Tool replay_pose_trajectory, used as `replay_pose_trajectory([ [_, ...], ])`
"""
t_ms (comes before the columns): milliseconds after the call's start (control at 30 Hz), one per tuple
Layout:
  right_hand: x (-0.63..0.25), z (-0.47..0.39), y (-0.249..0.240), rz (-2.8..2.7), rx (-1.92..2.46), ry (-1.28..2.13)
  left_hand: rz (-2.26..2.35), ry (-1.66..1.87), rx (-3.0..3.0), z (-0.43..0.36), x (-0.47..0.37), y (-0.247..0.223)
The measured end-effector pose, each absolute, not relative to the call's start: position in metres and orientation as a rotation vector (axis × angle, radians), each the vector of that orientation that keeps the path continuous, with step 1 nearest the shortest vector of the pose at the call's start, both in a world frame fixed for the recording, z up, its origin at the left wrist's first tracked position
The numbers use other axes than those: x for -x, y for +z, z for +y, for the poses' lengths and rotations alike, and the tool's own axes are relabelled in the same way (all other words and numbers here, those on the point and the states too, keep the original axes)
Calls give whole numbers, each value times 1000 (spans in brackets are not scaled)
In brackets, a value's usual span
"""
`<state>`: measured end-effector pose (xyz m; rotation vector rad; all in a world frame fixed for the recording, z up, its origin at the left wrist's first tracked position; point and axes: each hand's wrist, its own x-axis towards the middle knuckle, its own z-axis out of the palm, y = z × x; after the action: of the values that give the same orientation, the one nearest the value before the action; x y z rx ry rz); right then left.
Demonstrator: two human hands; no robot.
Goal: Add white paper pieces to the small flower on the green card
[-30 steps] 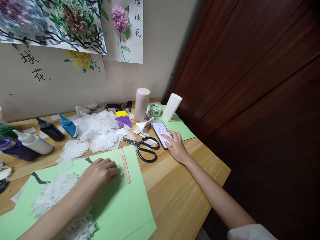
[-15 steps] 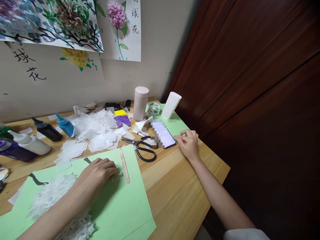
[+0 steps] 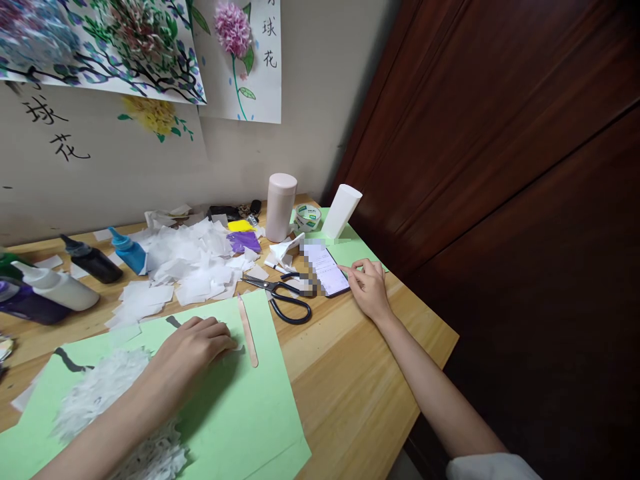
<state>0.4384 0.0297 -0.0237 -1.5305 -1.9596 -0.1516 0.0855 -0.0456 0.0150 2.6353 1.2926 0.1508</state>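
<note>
My left hand [image 3: 203, 340] rests on the green paper [image 3: 265, 413], fingers curled down and drawn together. A small greyish-white bit shows at its fingertips; whatever they grip is hidden. Under and beside the left forearm lies a fluffy clump of white paper [image 3: 95, 393], with dark painted strokes [image 3: 70, 361] near it. A wooden craft stick [image 3: 248, 333] lies right of that hand. My right hand [image 3: 369, 287] is at the edge of a phone [image 3: 327, 267] with a lit screen. Its index finger reaches onto the screen, the other fingers are bent, and it holds nothing.
Black-handled scissors [image 3: 290, 300] lie left of the phone. Behind are loose white paper squares [image 3: 193, 260], a pale pink cup [image 3: 281, 207], a tape roll [image 3: 307, 218] and a white tube [image 3: 343, 210]. Paint bottles [image 3: 93, 259] stand at left. A dark wooden panel [image 3: 525, 220] bounds the right.
My right hand has moved slightly left, so its index finger now reaches over the phone's screen. The screen's content looks different. My left hand stays in place.
</note>
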Motion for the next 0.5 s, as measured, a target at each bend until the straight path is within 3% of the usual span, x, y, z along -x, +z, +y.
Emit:
replay_pose_trajectory([
  [500,-422,29,-27,-2144,1529,5,1290,186,-2617,-46,-86,17],
])
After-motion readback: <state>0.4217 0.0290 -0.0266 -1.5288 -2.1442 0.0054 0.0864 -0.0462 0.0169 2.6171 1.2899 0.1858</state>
